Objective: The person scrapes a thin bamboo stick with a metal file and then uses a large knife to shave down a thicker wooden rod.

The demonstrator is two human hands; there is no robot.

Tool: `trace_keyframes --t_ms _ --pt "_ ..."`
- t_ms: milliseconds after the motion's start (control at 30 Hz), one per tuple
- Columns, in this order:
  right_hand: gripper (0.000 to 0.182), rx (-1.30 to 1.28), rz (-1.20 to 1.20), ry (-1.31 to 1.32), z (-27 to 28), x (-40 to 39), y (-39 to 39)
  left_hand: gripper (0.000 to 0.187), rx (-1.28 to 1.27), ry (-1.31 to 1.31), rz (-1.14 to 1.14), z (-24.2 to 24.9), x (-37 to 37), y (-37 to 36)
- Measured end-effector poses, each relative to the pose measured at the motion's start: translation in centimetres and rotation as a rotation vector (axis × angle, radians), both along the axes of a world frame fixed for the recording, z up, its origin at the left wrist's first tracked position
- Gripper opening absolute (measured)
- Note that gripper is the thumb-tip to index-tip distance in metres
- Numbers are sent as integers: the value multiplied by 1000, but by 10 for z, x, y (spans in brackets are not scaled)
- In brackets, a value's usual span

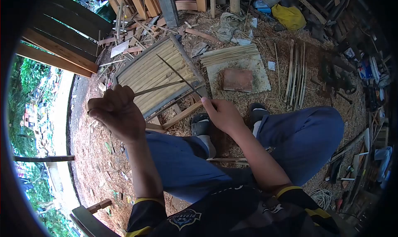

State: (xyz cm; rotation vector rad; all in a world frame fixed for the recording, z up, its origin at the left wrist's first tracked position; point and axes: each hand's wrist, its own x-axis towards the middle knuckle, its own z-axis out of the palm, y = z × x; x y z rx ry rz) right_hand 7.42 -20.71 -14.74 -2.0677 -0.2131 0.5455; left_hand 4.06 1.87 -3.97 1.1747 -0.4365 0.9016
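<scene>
My left hand (118, 112) is closed in a fist round one end of a thin strip (159, 87), which points right toward my other hand. My right hand (222, 114) is wrapped round the near end of a long, thin dark blade (176, 72); its handle is hidden in the fingers. The blade slants up and left, and the strip's far end meets or crosses it just beyond my right hand. Behind both lies a framed panel of pale slats (151, 73), tilted on the ground. To its right, a reddish block (237, 79) rests on a pale board (260, 73).
A bundle of thin strips (230, 54) lies across the board's far edge. More long strips (295, 75) are on the ground at right. Wood scraps surround a grey post (167, 7) at the back. A yellow bag (289, 17) sits back right, and coiled cord (321, 198) lies lower right.
</scene>
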Motion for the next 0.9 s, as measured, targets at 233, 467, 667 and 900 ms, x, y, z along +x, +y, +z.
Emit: trace_keyframes --t_ms 233,467,667,900 --pt "63 -24 13 -1 4 -2 1 45 21 34 -17 -4 1 -3" --pt "52 123 116 -167 38 -22 13 48 57 54 -21 -1 -2 -11" --pt "49 263 116 -181 48 -35 24 47 60 39 4 -5 -4 -15" --pt "53 211 73 -158 35 -23 21 46 -9 13 16 -7 -4 -17"
